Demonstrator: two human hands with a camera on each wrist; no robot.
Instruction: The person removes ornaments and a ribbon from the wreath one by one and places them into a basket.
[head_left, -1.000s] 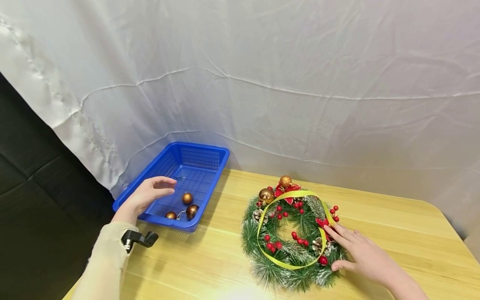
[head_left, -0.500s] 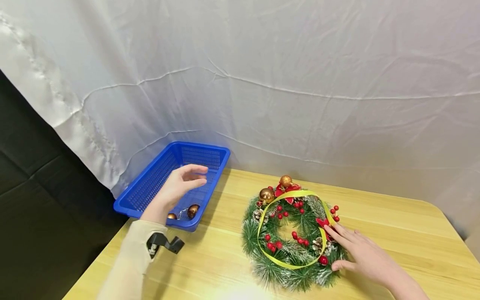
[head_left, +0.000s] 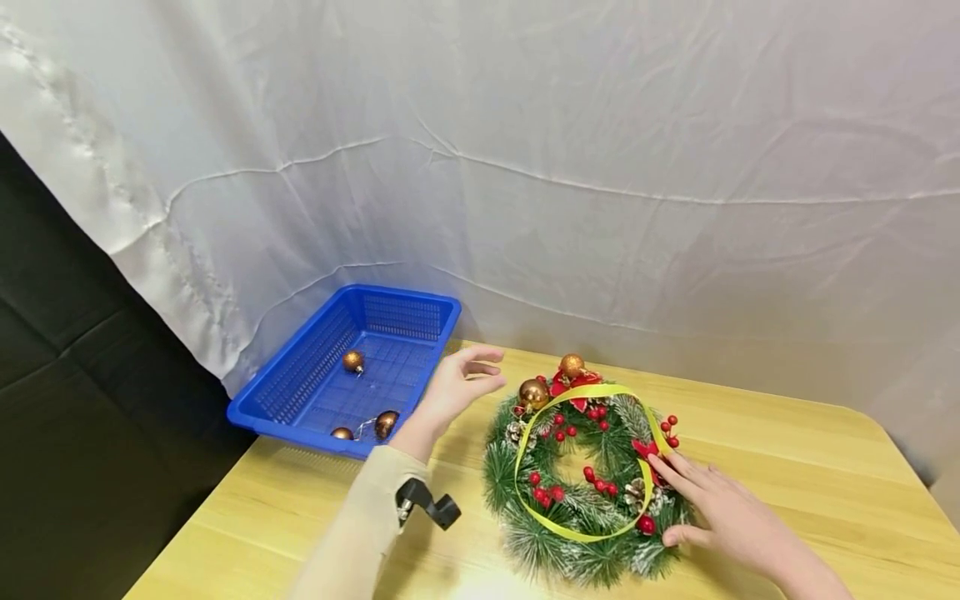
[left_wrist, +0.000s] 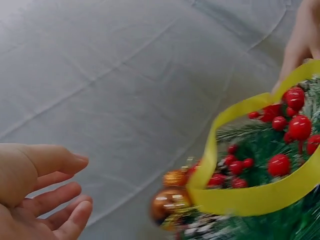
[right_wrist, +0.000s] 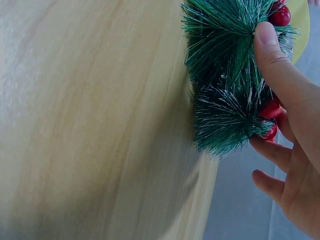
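My left hand (head_left: pixel 453 387) hovers between the blue basket (head_left: pixel 431 367) and the wreath (head_left: pixel 536 546), its fingers loosely bent. Nothing lies between thumb and fingers in the left wrist view, where the hand (left_wrist: pixel 50 195) is apart from the wreath's shiny bronze bauble (left_wrist: pixel 170 204). A glittery bauble (head_left: pixel 572 365) sits at the wreath's far edge. On the wreath's right side rests my right hand (head_left: pixel 723 508), fingers extended; in the right wrist view its thumb (right_wrist: pixel 272 47) touches the green needles (right_wrist: pixel 225 30). A yellow ribbon loop (head_left: pixel 566 529) lies over the wreath, among red berries and pinecones.
Three bronze baubles are in the basket: one glittery bauble (head_left: pixel 353 360) towards the back, a darker bauble (head_left: pixel 386 425) and another bauble (head_left: pixel 342 433) by the front wall. A pale curtain (head_left: pixel 570 183) hangs behind the wooden table (head_left: pixel 787 425).
My left hand has moved right, out from over the basket towards the wreath. One glittery bauble lies farther back and left in the basket. The right hand and wreath stay put.
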